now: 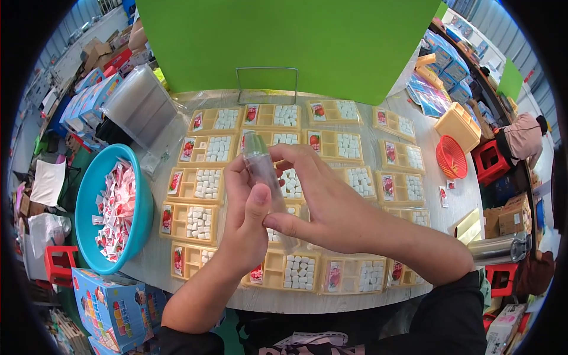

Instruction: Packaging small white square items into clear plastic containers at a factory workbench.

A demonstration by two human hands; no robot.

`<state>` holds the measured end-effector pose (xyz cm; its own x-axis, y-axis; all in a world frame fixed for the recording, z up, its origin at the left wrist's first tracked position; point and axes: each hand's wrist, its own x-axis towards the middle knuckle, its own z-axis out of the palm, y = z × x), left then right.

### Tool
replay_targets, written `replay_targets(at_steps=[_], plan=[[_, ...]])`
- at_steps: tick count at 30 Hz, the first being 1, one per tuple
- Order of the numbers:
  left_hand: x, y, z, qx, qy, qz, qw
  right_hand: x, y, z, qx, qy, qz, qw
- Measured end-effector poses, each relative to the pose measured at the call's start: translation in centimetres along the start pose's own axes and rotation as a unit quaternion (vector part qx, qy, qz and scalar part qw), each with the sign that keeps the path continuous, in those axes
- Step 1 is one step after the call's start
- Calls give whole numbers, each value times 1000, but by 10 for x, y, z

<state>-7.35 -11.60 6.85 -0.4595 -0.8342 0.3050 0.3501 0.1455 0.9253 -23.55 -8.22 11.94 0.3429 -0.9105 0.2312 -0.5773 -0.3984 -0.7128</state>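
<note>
A clear, see-through plastic tube-shaped thing [258, 155] is held tilted between my hands above the trays. My left hand [245, 219] is closed around its left side, thumb up along the front. From the right, my right hand [322, 198] curls its fingers against the upper part, and its thumb presses near the left thumb. Below and around are several pale yellow compartment trays [189, 194], each with small white marshmallow-like pieces [208, 184] and mostly a red strawberry-printed packet [167, 219]. My hands hide part of the middle trays.
A turquoise basin [144, 207] full of small packets stands left. Beside it are a clear plastic box [139, 106] and blue cartons [112, 307]. A red basket [451, 157] and metal cylinder [497, 248] lie right. A green panel [284, 47] with a wire stand closes the back.
</note>
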Motion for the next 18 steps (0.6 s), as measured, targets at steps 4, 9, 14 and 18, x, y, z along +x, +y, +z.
replay_targets(at_steps=[4, 9, 14, 18], plan=[[0, -2, 1, -22, 0, -8, 1000, -2, 3, -4, 24, -15, -13, 1000], [-1, 0, 5, -21, 7, 4, 1000, -5, 2, -8, 25, -19, -26, 999], [-2, 1, 7, -16, 7, 17, 1000, -8, 2, -11, 21, -22, -38, 999], [-3, -4, 3, -13, 10, 21, 1000, -10, 1, -12, 6, -34, -43, 998]])
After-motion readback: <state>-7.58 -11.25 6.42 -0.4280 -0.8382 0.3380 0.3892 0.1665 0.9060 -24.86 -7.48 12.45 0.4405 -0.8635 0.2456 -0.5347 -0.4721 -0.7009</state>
